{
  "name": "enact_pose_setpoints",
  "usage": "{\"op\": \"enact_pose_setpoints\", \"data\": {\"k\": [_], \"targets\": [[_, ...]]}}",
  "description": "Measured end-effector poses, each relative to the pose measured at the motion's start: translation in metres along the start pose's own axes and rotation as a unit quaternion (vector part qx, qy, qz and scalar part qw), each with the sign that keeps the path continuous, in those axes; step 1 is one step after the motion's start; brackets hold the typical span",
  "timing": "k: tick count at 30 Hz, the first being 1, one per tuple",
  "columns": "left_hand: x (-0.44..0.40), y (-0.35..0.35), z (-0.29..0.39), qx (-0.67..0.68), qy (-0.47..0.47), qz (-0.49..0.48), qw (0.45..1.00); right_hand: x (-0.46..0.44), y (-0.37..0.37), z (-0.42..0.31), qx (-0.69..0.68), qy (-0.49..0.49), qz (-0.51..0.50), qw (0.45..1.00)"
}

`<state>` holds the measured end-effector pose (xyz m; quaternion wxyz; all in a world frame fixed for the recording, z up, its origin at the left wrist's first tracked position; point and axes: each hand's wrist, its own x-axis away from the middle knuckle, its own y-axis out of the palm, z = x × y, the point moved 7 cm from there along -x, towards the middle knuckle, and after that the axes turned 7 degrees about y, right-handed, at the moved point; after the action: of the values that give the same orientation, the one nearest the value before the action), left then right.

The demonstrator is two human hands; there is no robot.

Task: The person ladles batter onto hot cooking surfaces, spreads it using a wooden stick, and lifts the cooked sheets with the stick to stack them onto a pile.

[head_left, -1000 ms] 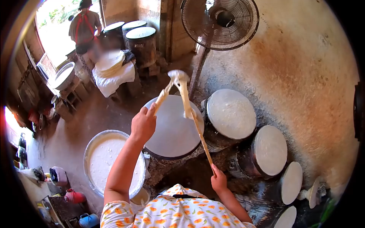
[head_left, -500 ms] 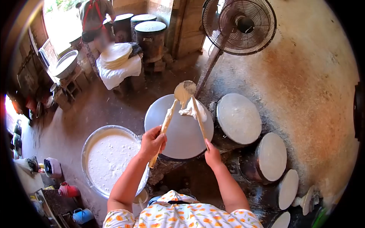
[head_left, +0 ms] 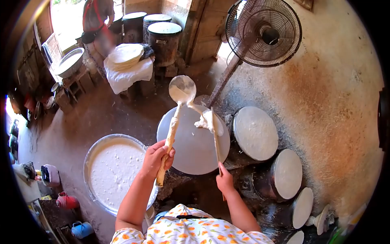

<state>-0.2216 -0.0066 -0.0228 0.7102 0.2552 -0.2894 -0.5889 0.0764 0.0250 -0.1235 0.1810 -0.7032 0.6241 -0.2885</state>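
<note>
Ladle point(head_left: 174, 124): held upright-tilted in L hand point(head_left: 158, 157), grip clenched round the lower handle. Handle end projects below the fist; handle is streaked w/ pale residue. Ladle bowl appears past the far L edge of the round plate point(head_left: 191, 150) — exact ht. above it can't be told. Bowl carries some pale residue; a pale strand runs from its edge toward the white lump point(head_left: 206, 121).

Thin stick point(head_left: 217, 142): held in R hand point(head_left: 224, 181), grip closed round the lower part. Upper part crosses in front of the white lump, over the R side of the plate; contact btwn. stick & lump can't be confirmed.

Wide basin point(head_left: 87, 162): on L, near the plate, filled w/ white batter point(head_left: 115, 173), small bubbles or lumps on surface.

R side: row of drums w/ round pale tops, nearest point(head_left: 256, 133) just beside the plate, others curving toward the wearer.

Top ctr.-R: fan point(head_left: 264, 34) on a slanted post point(head_left: 224, 81). Upper L: stack of flat sheets point(head_left: 126, 55) on white cloth point(head_left: 128, 79); co-worker point(head_left: 94, 20) behind — partly cut off by the frame. Lower L: red pail point(head_left: 68, 201), blue pail point(head_left: 82, 229).
</note>
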Motion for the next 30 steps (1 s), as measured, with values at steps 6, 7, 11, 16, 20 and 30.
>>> {"op": "enact_pose_setpoints", "data": {"k": [6,7,11,16,20,30], "targets": [[0.008,-0.025,-0.014,-0.253,0.006,0.023,0.967,-0.058,0.046,-0.049,0.032,-0.034,-0.071,0.996],[0.010,-0.028,-0.015,-0.253,0.007,0.024,0.967,-0.053,0.049,-0.051,0.032,-0.034,-0.072,0.996],[0.015,-0.043,-0.023,-0.279,0.002,0.026,0.960,-0.021,0.047,-0.058,0.043,-0.063,-0.116,0.990],[0.019,-0.047,-0.026,-0.256,-0.009,0.050,0.965,-0.014,0.013,-0.019,0.017,-0.093,-0.084,0.992],[0.021,-0.048,-0.022,-0.258,-0.010,0.071,0.963,-0.058,-0.013,-0.007,-0.025,-0.056,0.037,0.997],[0.040,-0.014,0.009,-0.082,0.030,0.015,0.996,-0.004,0.014,-0.033,0.012,-0.107,-0.173,0.979]]}}
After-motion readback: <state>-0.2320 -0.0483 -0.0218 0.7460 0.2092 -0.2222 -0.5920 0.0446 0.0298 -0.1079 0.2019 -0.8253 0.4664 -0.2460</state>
